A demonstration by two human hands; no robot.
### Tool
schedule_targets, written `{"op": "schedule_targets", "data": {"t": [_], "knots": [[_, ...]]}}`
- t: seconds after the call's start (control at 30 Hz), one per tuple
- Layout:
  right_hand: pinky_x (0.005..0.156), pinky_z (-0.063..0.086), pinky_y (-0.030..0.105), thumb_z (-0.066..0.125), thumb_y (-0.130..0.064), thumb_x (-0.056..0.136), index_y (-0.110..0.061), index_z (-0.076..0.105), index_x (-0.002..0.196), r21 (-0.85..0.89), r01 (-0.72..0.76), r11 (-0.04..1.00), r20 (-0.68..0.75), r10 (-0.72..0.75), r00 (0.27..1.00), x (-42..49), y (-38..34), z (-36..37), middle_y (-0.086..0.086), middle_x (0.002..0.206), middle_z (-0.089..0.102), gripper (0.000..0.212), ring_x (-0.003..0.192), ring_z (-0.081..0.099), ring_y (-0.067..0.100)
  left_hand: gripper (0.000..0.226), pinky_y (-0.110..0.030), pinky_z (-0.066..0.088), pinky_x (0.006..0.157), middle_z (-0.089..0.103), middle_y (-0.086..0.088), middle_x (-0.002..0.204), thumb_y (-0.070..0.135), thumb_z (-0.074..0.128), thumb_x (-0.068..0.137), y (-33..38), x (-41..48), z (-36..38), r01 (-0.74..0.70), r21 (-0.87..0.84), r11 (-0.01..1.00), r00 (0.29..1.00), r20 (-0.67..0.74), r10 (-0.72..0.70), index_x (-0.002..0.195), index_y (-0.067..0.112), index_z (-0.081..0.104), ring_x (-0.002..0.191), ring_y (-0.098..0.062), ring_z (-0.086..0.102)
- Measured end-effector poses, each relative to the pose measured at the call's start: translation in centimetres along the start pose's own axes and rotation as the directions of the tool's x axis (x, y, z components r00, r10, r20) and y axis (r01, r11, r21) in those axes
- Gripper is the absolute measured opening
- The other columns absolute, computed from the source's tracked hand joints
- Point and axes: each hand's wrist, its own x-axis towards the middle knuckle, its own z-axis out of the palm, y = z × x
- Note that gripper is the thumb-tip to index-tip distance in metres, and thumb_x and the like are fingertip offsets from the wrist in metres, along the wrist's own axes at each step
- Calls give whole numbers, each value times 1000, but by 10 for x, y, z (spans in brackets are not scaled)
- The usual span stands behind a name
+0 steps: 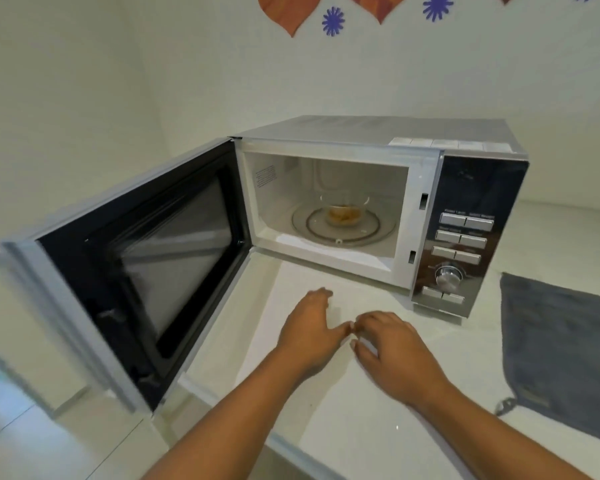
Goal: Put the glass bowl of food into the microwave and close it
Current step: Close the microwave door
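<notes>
A silver microwave (378, 133) stands on the white counter (361, 427) against the wall. Its door (136, 271) is swung wide open to the left. Inside, a clear glass bowl (343, 213) with yellowish food sits on the round glass turntable (378, 233). My left hand (309, 334) and my right hand (392, 348) hover side by side over the counter in front of the microwave's opening, fingers spread, holding nothing. Both hands are outside the cavity and apart from the door.
A grey cloth (561, 351) lies on the counter to the right of the microwave. The control panel (465, 237) with buttons and a knob is on the microwave's right side. The counter's edge runs along the lower left, with floor beyond it.
</notes>
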Motion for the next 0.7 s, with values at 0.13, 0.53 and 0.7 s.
{"op": "schedule_targets", "data": {"t": [0.13, 0.53, 0.7], "knots": [[98, 42, 32, 55, -39, 88, -26, 64, 113, -33, -32, 999, 3, 32, 999, -4, -4, -2, -8, 121, 64, 30, 115, 54, 15, 78, -34, 21, 119, 25, 1, 161, 55, 62, 88, -10, -54, -29, -45, 253, 966, 996, 91, 22, 150, 21, 31, 148, -13, 16], [107, 36, 28, 55, -40, 91, -26, 60, 129, -149, -96, 984, 74, 108, 991, -14, -17, -5, -8, 138, 57, 41, 127, 51, 14, 28, -38, 43, 106, 64, 0, 123, 18, 66, 89, 42, -165, -258, -428, 503, 751, 515, -547, 660, 116, 14, 62, 126, -15, 54], [111, 23, 20, 54, -45, 92, -31, 48, 138, -64, -139, 988, 84, 144, 986, -11, -28, -6, -14, 149, 42, 48, 137, 37, 5, 24, -46, 49, 97, 72, -4, 108, 12, 46, 95, 11, -122, -348, -484, 131, 865, 685, -557, 469, 105, 15, 68, 106, -18, 65]]}}
